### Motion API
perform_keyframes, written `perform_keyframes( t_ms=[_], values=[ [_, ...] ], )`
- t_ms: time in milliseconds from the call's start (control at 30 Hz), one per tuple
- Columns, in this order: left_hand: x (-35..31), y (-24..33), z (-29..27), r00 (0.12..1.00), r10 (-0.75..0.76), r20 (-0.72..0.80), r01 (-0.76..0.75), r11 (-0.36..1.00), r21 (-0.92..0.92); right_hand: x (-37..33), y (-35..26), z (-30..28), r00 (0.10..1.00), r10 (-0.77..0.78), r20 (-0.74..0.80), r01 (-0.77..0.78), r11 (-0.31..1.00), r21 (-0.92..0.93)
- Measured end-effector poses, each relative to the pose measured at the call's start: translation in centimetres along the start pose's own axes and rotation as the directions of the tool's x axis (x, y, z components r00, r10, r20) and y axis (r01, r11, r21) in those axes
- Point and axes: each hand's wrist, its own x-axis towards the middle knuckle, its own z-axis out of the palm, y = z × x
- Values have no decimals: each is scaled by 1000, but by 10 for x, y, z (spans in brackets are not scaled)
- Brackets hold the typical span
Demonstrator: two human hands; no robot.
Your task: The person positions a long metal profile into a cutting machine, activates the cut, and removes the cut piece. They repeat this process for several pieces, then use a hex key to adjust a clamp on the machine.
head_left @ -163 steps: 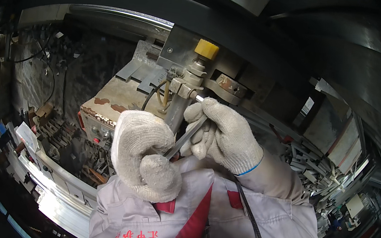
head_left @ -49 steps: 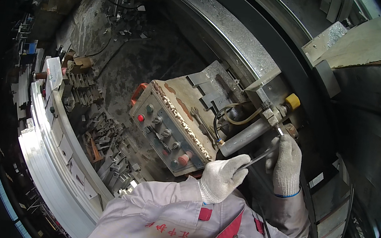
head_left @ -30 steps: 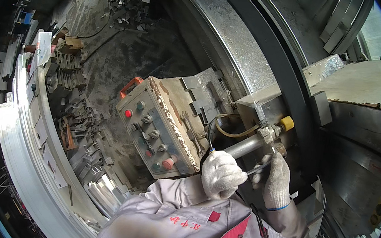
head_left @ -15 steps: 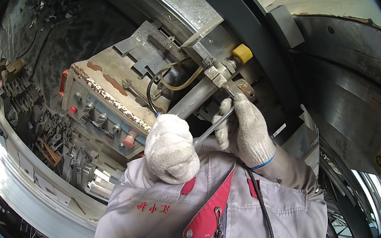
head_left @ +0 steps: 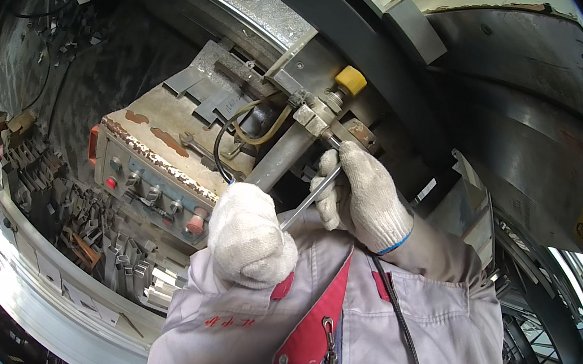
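My left hand [head_left: 253, 239], in a white knitted glove, is closed around the lower end of a thin metal rod, apparently an L-shaped wrench [head_left: 311, 197]. At the wrench's upper end, where it bends, my right hand [head_left: 374, 199] is gloved the same way, its fingers curled about the bend. The short arm points into a metal clamp block [head_left: 311, 120] on a round grey bar [head_left: 281, 157]. Above that block sits a yellow knob [head_left: 350, 80]. My fingers partly hide the wrench, and its far end lies inside the left glove.
Left of my hands stands a worn control box [head_left: 153, 180] with knobs and buttons. An open-end spanner [head_left: 201, 150] and cut metal plates [head_left: 220, 108] lie on it. Hoses [head_left: 262, 133] loop beside the bar. Metal offcuts [head_left: 88, 208] fill the left; a large steel body [head_left: 530, 138] stands right.
The view has shifted slightly, so the machine appears farther left. Both hands keep their hold on the wrench, and my left hand appears slightly closer to the control box.
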Motion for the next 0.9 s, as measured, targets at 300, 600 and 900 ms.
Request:
perform_keyframes(
  t_ms=[300,600,900],
  values=[
    [-7,14,-35,930,-188,315,163,981,105,6,8,1,986,-150,-65,139,977,-160],
    [-9,56,-22,582,-479,657,226,872,435,-47,33,-1,886,-448,-117,357,823,-442],
    [49,17,-31,702,-535,470,450,845,289,-10,-40,-68,345,-921,181,-101,-228,-968]
  ],
)
